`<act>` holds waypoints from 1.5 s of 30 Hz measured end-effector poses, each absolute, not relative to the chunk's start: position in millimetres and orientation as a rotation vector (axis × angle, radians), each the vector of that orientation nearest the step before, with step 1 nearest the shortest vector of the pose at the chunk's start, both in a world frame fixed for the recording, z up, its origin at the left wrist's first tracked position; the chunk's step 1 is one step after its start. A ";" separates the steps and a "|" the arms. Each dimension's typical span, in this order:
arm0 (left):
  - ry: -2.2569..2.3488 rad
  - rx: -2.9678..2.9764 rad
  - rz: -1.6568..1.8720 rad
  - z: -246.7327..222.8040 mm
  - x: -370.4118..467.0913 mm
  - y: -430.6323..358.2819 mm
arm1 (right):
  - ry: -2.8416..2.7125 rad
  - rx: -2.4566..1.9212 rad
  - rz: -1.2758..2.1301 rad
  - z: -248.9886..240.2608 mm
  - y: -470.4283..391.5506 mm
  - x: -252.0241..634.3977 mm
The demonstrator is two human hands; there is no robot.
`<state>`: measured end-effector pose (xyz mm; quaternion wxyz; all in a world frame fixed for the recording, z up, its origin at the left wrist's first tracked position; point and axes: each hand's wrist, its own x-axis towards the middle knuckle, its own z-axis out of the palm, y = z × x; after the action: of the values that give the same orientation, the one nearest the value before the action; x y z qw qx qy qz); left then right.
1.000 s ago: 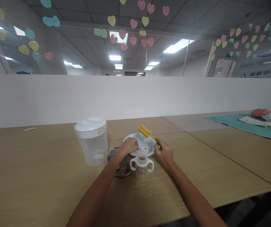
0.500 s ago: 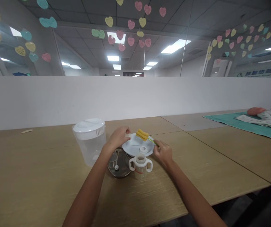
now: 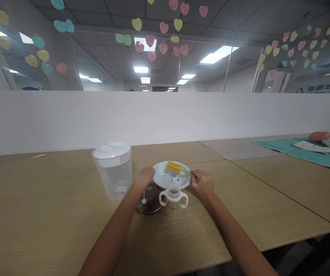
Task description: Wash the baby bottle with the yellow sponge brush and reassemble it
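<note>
While a bottle brush (image 3: pixel 179 169) is gripped by its green stem (image 3: pixel 186 171) in the right hand (image 3: pixel 203 184), its ridged yellow sponge head (image 3: pixel 173 167) is held over the far side of a white plate (image 3: pixel 162 182). The left hand (image 3: pixel 144 178) is held at the far edge of a metal tray (image 3: pixel 153 202); whether its fingers are closed cannot be told. Red lettering (image 3: pixel 171 206), too blurred to be read, is printed on the two-handled bottle (image 3: pixel 173 200) nearer the front edge of the table (image 3: pixel 182 245).
</note>
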<state>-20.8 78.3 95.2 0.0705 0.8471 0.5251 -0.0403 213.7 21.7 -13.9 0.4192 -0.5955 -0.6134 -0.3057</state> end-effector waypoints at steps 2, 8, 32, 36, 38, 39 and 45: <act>1.560 2.512 -0.175 96.2 -23.8 79.3 | -1.557 -1.475 -0.766 -13.5 22.0 215.9; 1.547 2.442 -0.269 98.4 -27.9 81.8 | -1.615 -1.437 -0.719 -8.8 20.2 221.3; 0.999 2.705 0.113 55.7 21.9 82.3 | -1.560 -1.672 -0.965 1.6 13.6 219.8; 0.963 2.655 0.074 48.2 23.4 90.4 | -1.512 -1.651 -0.911 1.1 13.0 219.7; 0.965 2.637 0.080 48.3 22.8 93.0 | -1.462 -1.660 -0.870 0.2 13.1 220.7; 0.963 2.634 0.100 49.2 22.1 94.2 | -1.424 -1.670 -0.848 -0.3 13.2 221.4; 1.007 2.632 0.503 67.9 10.8 100.1 | -1.222 -1.690 -0.682 -0.8 13.8 224.7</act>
<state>10.8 100.1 67.9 0.1388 0.9105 0.3484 0.1741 224.7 13.8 -0.8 0.4562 -0.6855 -0.4955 -0.2765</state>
